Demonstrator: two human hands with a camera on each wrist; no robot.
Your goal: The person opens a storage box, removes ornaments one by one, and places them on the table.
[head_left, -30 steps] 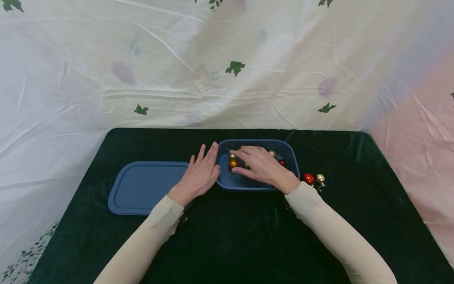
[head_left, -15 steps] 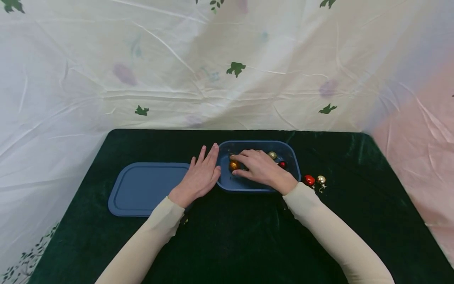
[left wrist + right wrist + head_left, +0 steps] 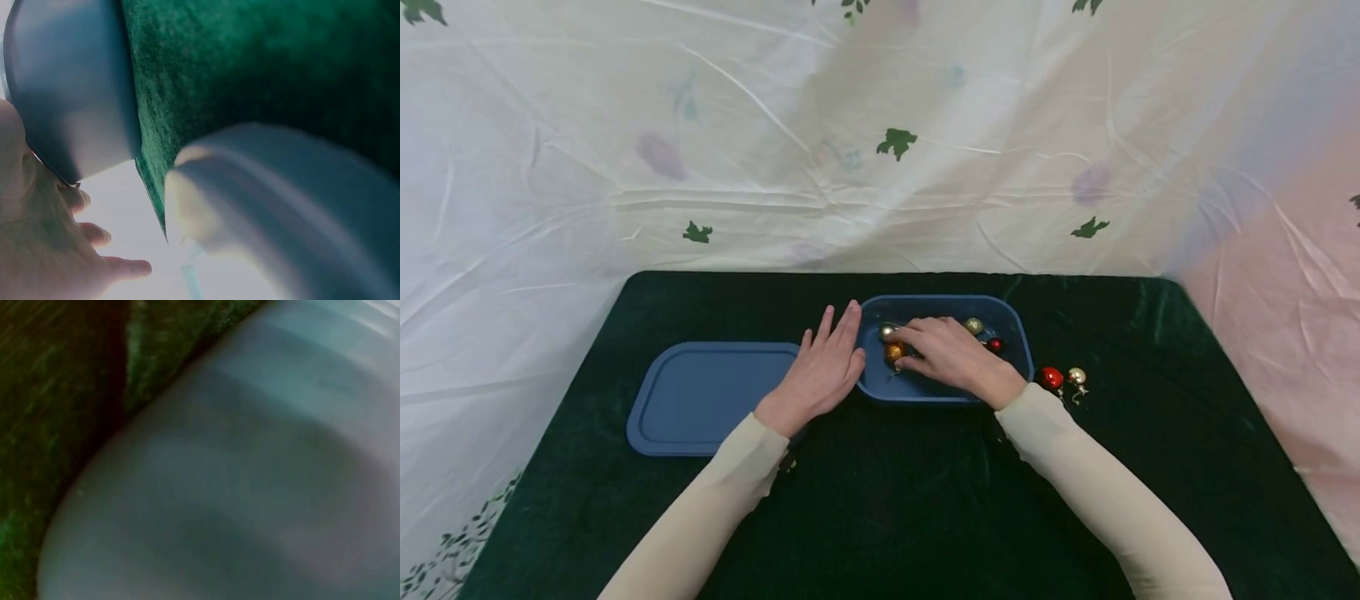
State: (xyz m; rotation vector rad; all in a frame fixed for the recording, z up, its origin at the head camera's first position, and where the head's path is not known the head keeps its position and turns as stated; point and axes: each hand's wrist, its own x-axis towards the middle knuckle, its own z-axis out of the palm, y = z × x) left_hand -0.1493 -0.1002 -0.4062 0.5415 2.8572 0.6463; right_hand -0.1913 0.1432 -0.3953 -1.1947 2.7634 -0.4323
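- The left hand (image 3: 822, 373) presses against the left side of the blue box (image 3: 1017, 358), fingers straight and somewhat spread, holding nothing.
- The right hand (image 3: 955, 358) reaches into the box from the right, palm down; its thumb and forefinger stand apart beside the orange bauble (image 3: 894, 355). I cannot tell whether its fingers hold anything, as the hand's back hides them.
- In the box, the silver bauble (image 3: 886, 332) lies just behind the orange one, near the left end; the gold bauble (image 3: 973, 325) and the dark red bauble (image 3: 995, 345) lie towards the right.
- The bright red bauble (image 3: 1052, 378) and the pale gold bauble (image 3: 1077, 376) lie side by side on the green-covered counter (image 3: 880, 517), right of the box.
- The lid (image 3: 711, 400) lies flat to the left, partly hidden by the left hand and sleeve (image 3: 700, 508).
- In the right wrist view, cloth fills most of the frame.
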